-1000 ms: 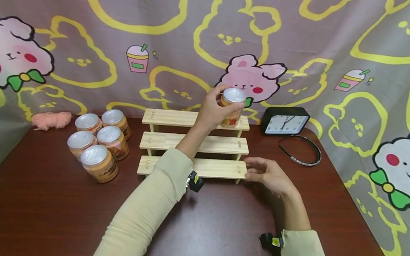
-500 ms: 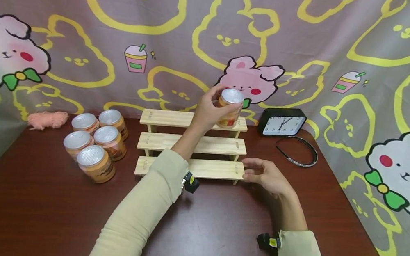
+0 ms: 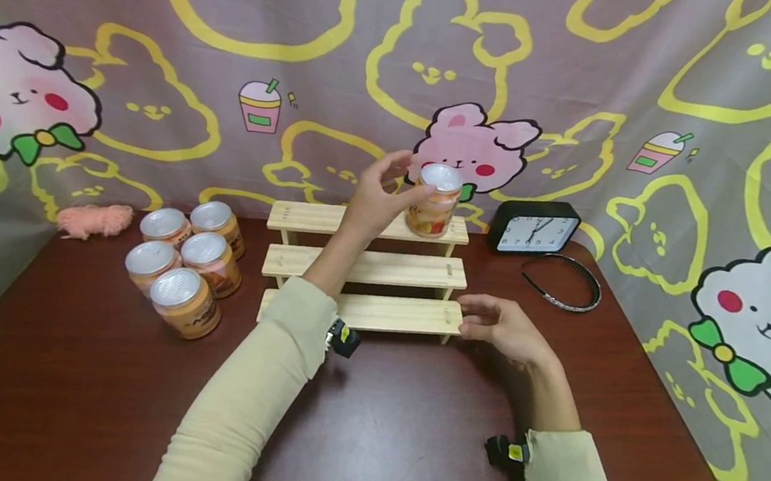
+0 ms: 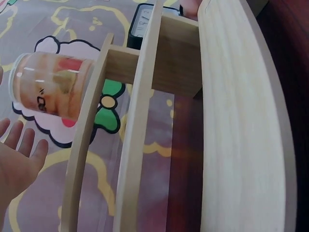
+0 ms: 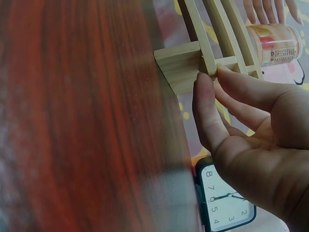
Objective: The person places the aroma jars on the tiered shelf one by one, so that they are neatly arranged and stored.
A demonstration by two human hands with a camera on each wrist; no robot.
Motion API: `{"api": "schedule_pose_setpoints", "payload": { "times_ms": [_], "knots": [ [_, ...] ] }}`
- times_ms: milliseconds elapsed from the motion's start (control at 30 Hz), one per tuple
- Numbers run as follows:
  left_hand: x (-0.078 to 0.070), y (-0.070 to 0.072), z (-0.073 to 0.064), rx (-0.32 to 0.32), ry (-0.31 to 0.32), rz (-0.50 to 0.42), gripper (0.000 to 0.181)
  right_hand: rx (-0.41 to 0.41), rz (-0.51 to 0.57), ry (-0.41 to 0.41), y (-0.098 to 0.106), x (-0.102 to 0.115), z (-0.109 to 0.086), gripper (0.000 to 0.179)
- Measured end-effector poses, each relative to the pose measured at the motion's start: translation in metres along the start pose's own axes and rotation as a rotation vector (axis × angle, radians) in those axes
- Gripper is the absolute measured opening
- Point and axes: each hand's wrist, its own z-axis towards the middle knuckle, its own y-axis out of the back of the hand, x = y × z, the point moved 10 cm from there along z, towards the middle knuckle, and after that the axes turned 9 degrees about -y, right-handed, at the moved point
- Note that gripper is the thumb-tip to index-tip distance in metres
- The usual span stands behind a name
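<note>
A tin can (image 3: 434,201) with an orange label and silvery top stands upright at the right end of the top step of a three-step wooden shelf (image 3: 300,262). My left hand (image 3: 373,201) is just left of it, fingers spread and relaxed. In the left wrist view a gap shows between this hand (image 4: 19,157) and the can (image 4: 53,86). My right hand (image 3: 505,331) pinches the right end of the lowest step. Its thumb and finger meet on the board's edge in the right wrist view, where the can (image 5: 277,44) shows beyond.
Several similar cans (image 3: 186,303) are grouped on the brown table (image 3: 67,365), left of the shelf. A pink yarn bundle (image 3: 94,221) lies behind them. A black clock (image 3: 535,227) and a headband (image 3: 565,285) are at the right. A patterned curtain (image 3: 351,20) hangs behind.
My left hand has let go of the can and drawn back to the left, its fingers opening. The can stays on the top step. My right hand keeps its place at the shelf's end.
</note>
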Motion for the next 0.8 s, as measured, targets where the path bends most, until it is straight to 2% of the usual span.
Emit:
{"api": "schedule_pose_setpoints", "payload": {
  "times_ms": [500,800],
  "knots": [
    [-0.01,0.04,-0.01,-0.072,0.007,0.017,0.066,0.017,0.021,0.007,-0.002,0.003,-0.001,0.051],
    [-0.008,0.061,-0.016,-0.105,0.03,0.014,0.066,0.008,0.012,0.004,-0.001,0.0,-0.001,0.051]
  ]
}}
